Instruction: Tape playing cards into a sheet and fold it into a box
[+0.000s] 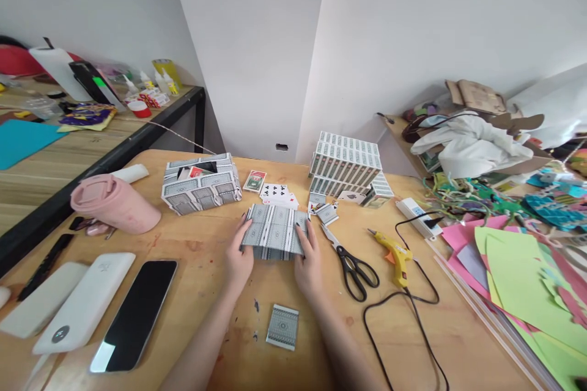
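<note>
Nearest, a loose card [283, 327] lies back up on the table [197, 333], between the forearms and apart from both hands. To its left are a phone [137, 311] and a white power bank [87, 302].

Just beyond the loose card, the card panel [274, 229] spans the gap between the left hand [238, 258] and the right hand [309, 261]. Its long axis runs left to right, from grip to grip, so neither hand is nearer. The left hand is clamped on its left end, the right hand on its right end. Another layer shows under its near edge; whether it is folded or separate, I cannot tell.

Right of the right hand lie scissors [352, 269], then a glue gun [398, 256]. Beyond the panel are face-up cards [275, 193], with a card box [202, 188] far left and a card stack [346, 162] far right.
</note>
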`<state>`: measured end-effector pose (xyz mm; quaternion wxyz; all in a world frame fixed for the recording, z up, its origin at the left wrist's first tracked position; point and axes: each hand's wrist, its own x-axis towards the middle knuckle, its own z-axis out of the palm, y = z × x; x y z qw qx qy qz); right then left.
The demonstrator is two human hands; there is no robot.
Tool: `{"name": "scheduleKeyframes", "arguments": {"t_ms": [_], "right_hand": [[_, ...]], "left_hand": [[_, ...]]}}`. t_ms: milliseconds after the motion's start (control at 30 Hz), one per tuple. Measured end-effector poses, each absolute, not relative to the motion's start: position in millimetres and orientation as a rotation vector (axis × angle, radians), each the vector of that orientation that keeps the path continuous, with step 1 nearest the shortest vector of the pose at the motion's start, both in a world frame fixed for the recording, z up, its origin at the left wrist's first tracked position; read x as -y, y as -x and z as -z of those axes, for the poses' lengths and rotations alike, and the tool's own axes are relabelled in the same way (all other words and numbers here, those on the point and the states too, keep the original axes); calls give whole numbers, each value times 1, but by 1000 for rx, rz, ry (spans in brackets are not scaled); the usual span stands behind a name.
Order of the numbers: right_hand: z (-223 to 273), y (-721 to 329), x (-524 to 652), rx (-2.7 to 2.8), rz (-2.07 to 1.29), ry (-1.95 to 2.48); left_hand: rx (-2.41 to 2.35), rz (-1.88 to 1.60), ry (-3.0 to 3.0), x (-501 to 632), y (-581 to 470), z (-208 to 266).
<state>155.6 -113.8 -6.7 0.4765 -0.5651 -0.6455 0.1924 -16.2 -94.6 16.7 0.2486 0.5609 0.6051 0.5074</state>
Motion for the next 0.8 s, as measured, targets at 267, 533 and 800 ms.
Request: {"name": "scheduleKeyframes", "arguments": {"t_ms": [267,533,800], "right_hand": [[4,-148,82,1466,-507,1352],[5,-157,75,1415,-542,1358],[2,-158,74,1073,-694,1344]], "left_hand": [[-1668,-1394,-1336,61,18,-15],[-1580,-1415,-1407,55,23,-11],[-1524,-1540,-1128,52,23,-6]]}}
